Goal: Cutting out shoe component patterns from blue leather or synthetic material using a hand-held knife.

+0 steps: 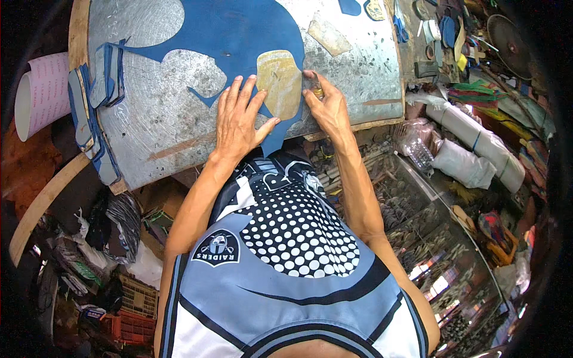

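Note:
A blue flexible sheet with rounded cut-outs lies on a scuffed metal-topped table. On the sheet's right edge rests a worn yellowish template, rounded at the top and narrowing towards me. My left hand lies flat, its fingers apart, pressing the sheet and the template's left edge. Beside the template's right edge, my right hand is closed round a small brass-coloured piece, mostly hidden by the fingers. What that piece belongs to cannot be made out.
Stacked blue cut pieces hang at the table's left edge near a pinkish-white roll. A pale flat scrap lies to the right of the sheet. Wrapped bundles and a fan stand farther right.

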A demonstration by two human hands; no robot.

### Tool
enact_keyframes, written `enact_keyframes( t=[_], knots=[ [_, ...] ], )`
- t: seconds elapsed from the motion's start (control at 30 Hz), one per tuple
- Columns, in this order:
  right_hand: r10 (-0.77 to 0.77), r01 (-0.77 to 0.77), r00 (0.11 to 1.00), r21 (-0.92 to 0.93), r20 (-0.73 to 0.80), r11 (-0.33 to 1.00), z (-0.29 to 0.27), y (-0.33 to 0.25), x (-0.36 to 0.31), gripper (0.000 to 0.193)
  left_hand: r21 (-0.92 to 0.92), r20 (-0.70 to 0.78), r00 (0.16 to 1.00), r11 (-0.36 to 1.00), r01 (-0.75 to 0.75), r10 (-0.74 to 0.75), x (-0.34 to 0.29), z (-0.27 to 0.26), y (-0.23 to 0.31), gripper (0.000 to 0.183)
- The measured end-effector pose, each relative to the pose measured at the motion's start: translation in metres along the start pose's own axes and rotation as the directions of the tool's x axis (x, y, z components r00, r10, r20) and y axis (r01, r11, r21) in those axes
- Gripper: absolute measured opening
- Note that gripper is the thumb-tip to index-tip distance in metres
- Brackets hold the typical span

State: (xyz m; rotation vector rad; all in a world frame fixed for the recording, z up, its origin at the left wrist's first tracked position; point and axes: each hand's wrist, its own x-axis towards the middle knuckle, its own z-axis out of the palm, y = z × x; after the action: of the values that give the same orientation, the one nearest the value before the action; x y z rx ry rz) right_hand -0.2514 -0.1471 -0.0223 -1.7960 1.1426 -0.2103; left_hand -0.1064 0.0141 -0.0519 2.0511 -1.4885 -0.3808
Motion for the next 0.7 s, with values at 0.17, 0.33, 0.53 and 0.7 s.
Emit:
enact_keyframes(
  t=[0.17,0.33,0.53,0.7],
  knots=[
    [-0.064,0.072,0.997,-0.189,0.048,0.979,0.002,-0.001,0.002,0.042,0.020,0.024,1.000,1.000,0.020,-0.021,-0.001,-0.003,0.001,0.065],
    [-0.102,0.107,0.994,-0.128,0.047,0.986,0.013,0.012,0.002,0.040,-0.001,0.057,0.998,1.000,0.021,-0.020,-0.007,0.005,-0.008,0.072],
    [-0.058,0.064,0.997,-0.119,0.054,0.991,0.016,0.012,0.000,0.043,0.065,0.112,0.992,0.996,0.056,-0.063,-0.009,0.002,-0.012,0.073],
    [-0.068,0.075,0.995,-0.109,0.069,0.991,0.017,0.013,0.002,0.044,0.131,0.125,0.990,0.990,0.046,-0.062,-0.004,0.001,-0.019,0.073]
  ],
)
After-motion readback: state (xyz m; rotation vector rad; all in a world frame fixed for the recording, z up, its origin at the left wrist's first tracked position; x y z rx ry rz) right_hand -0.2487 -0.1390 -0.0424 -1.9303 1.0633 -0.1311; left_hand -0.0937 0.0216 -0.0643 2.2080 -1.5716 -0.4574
